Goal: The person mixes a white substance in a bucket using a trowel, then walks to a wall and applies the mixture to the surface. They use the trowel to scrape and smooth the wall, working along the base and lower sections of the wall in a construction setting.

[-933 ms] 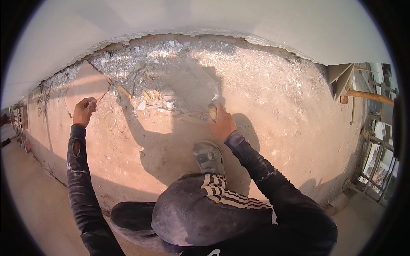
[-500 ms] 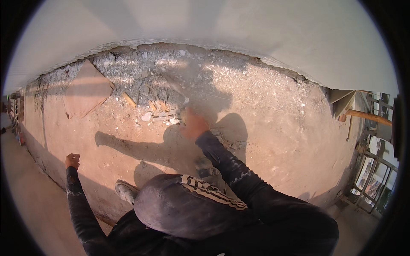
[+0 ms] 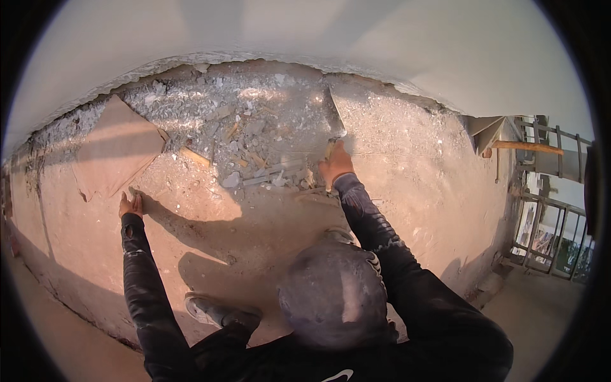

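My right hand (image 3: 336, 167) is closed around the handle of a trowel (image 3: 335, 114). Its thin blade points away from me toward the foot of the wall, at the right side of a patch of rubble (image 3: 261, 140). The blade shows nearly edge-on. Fingers apart and holding nothing, my left hand (image 3: 132, 205) hovers just below a flat brownish board (image 3: 118, 149). Whether it touches the board I cannot tell. Between the hands, the rubble holds grey chips, pale lumps and wood bits, among them a yellowish wood stick (image 3: 195, 156).
A pale wall (image 3: 305, 32) with a broken lower edge runs across the far side. At the right stand a grey angular container (image 3: 487, 132), a wooden pole (image 3: 528, 147) and a metal railing (image 3: 550, 239). My shoe (image 3: 205, 308) is on the dusty floor.
My right hand has swung right with the trowel, whose blade has turned more upright. My left hand has moved forward toward the board, and its fingers have opened. My knees have shifted right.
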Demonstrator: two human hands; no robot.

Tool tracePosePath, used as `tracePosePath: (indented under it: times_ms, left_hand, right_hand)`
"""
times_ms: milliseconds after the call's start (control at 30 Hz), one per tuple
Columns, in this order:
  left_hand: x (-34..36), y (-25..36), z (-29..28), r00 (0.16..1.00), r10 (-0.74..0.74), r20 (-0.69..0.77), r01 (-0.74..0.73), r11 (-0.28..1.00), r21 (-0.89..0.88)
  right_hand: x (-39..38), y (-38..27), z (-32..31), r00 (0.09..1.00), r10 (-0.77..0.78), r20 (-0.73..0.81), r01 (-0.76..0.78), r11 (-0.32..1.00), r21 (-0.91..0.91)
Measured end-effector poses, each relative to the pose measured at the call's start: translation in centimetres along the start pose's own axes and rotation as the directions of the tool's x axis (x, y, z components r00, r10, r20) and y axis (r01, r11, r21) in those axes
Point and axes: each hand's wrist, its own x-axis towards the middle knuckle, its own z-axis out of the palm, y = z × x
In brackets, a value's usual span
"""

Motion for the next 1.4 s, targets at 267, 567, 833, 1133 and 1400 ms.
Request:
tracePosePath:
  times_ms: [267,567,833,1133,1400]
  left_hand:
    - [6.4,2.5,6.1,0.965,-0.168,0.2,0.163,0.986,0.041]
    - [9.8,9.2,5.5,0.882,-0.301,0.363,0.272,0.954,0.128]
    - [7.3,26.8,-5.7,0.888,0.185,0.422,-0.064,0.957,-0.284]
    - [-4.9,26.9,-14.8,0.581,0.811,0.066,-0.797,0.551,0.246]
    - [-8.6,26.9,-13.7,0.5,0.843,-0.196,-0.817,0.535,0.214]
  right_hand:
    - [-8.5,-3.3,2.5,0.983,-0.11,0.146,0.098,0.992,0.084]
    - [-21.7,5.8,-1.3,0.706,0.614,-0.354,-0.572,0.788,0.227]
    - [-20.1,-0.5,11.0,0.646,0.755,-0.112,-0.633,0.612,0.475]
    - [-11.7,-20.0,15.4,0.963,0.27,0.012,-0.25,0.873,0.419]
    - [-11.3,-24.5,15.1,0.957,-0.222,0.189,0.136,0.914,0.383]
